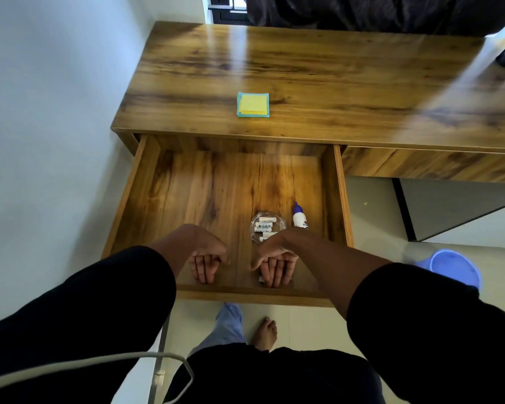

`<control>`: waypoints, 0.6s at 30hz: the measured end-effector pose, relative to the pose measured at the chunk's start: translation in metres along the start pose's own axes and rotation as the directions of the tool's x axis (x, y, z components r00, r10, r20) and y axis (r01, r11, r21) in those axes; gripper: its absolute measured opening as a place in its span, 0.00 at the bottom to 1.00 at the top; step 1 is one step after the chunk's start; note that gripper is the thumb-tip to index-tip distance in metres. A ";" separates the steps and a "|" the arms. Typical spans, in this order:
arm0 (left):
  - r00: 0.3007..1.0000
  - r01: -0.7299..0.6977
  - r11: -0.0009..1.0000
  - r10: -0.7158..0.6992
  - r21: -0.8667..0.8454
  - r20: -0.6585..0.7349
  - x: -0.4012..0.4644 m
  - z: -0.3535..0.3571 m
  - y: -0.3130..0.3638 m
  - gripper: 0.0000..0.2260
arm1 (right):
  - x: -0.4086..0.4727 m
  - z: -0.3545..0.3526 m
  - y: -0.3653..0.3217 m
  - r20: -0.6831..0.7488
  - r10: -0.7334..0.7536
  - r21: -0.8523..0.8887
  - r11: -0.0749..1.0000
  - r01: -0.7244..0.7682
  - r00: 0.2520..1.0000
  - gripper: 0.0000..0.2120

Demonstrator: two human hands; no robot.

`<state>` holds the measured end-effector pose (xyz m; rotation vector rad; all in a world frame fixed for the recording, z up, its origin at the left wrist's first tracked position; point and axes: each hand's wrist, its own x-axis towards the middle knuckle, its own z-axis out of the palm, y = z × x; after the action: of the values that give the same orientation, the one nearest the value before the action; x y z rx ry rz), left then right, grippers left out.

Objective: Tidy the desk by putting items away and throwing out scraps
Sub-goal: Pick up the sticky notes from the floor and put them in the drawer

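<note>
The drawer [187, 193] stands pulled out at the middle of the frame, under the wooden surface [303, 68]; in its lower right part lie a clear dish of batteries [263, 226] and, just right of it, a glue bottle [300, 217]. Both hands reach into the drawer's near edge, palms up; the left hand [205, 258] has its fingers [204, 271] loosely bent and holding nothing; the right hand [276, 263] lies with relaxed fingers over a small thing I cannot make out. A pad of sticky notes [253, 104] sits on the surface above the drawer; a blue bin [452, 269] stands on the floor at lower right.
</note>
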<state>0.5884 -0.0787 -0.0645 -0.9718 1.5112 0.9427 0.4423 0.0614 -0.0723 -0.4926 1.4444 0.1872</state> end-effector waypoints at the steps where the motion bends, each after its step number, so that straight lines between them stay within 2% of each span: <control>1: 1.000 0.005 1.000 -0.005 0.001 0.006 -0.002 0.000 0.000 0.25 | -0.001 0.000 -0.001 0.002 0.005 0.005 1.000 -0.005 1.000 0.20; 8: 0.994 0.066 0.996 -0.070 0.053 0.087 -0.003 -0.004 0.009 0.24 | 0.000 -0.003 -0.001 0.022 -0.001 0.013 1.000 0.001 1.000 0.20; 11: 0.997 0.033 0.997 -0.037 0.065 0.063 -0.009 -0.016 0.016 0.21 | -0.004 -0.009 -0.002 -0.029 -0.052 0.031 0.998 0.052 0.998 0.19; 14: 0.988 -0.123 0.991 0.117 -0.056 -0.100 -0.019 -0.042 0.025 0.17 | -0.013 -0.031 -0.012 -0.163 -0.163 0.045 0.984 0.172 0.973 0.19; 16: 0.934 -0.269 0.954 0.225 -0.133 -0.276 -0.028 -0.065 0.034 0.14 | -0.026 -0.052 -0.026 -0.266 -0.228 0.080 0.963 0.257 0.937 0.15; 18: 0.859 -0.368 0.914 0.264 -0.170 -0.439 -0.039 -0.088 0.046 0.12 | -0.042 -0.074 -0.040 -0.418 -0.301 0.117 0.918 0.380 0.857 0.14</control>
<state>0.5190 -0.1402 -0.0116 -1.1727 1.9872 1.2451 0.3862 0.0015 -0.0265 -0.6409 1.7150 -0.3600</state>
